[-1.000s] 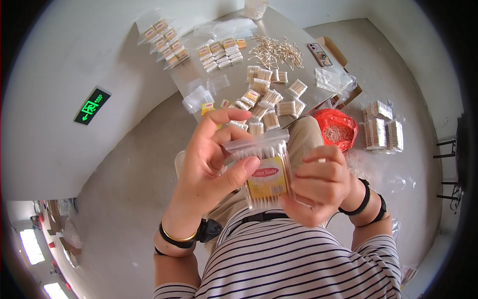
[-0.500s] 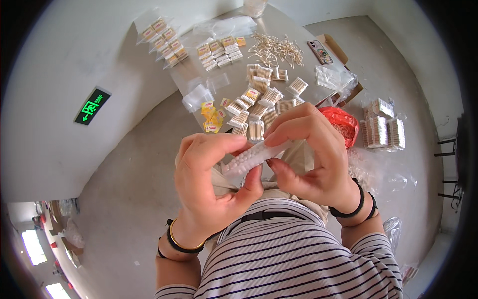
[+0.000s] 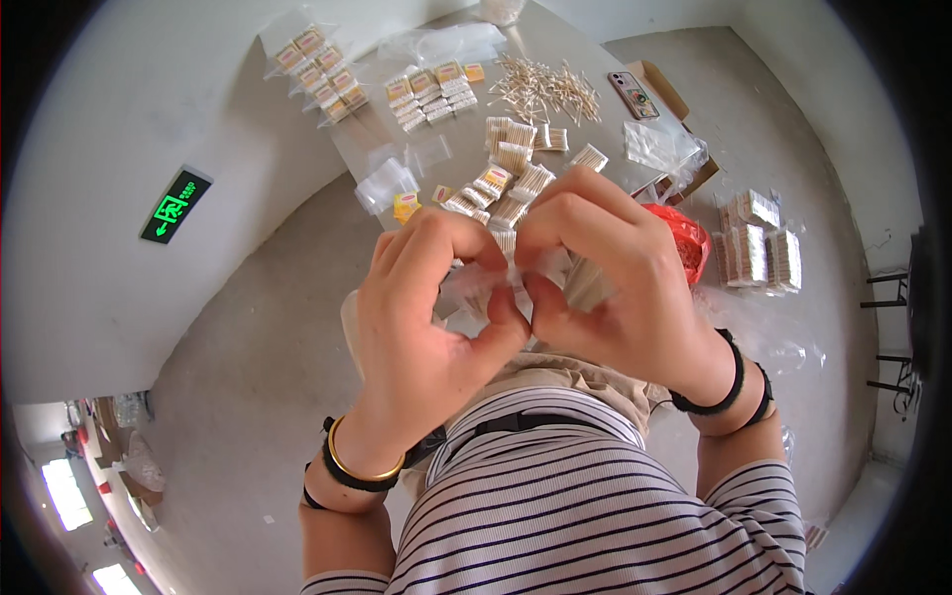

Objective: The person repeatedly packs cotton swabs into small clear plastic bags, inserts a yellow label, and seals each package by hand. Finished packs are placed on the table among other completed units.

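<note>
My left hand (image 3: 426, 307) and my right hand (image 3: 615, 288) meet in front of my waist, thumbs and forefingers pinched close together. Between them they grip a translucent plastic bag (image 3: 466, 288); the fingers hide most of it, and I cannot make out its contents now. Just beyond the hands, bundles of cotton swabs (image 3: 513, 156) in clear wrap lie on the grey table (image 3: 595, 149). A yellow card (image 3: 406, 205) lies by the table's near left edge, next to some small clear bags (image 3: 385, 186).
Loose cotton swabs (image 3: 543, 89) are heaped farther back, beside a phone (image 3: 633, 95). Stacked yellow-labelled packs (image 3: 431, 94) and flat clear bags (image 3: 441, 45) occupy the far left. To the right are a red plastic bag (image 3: 686, 243) and piled swab packs (image 3: 749, 253).
My hands have come together, fingertips nearly meeting. The row of white swab tips that showed between them is now covered, and the bag is pinched at its middle.
</note>
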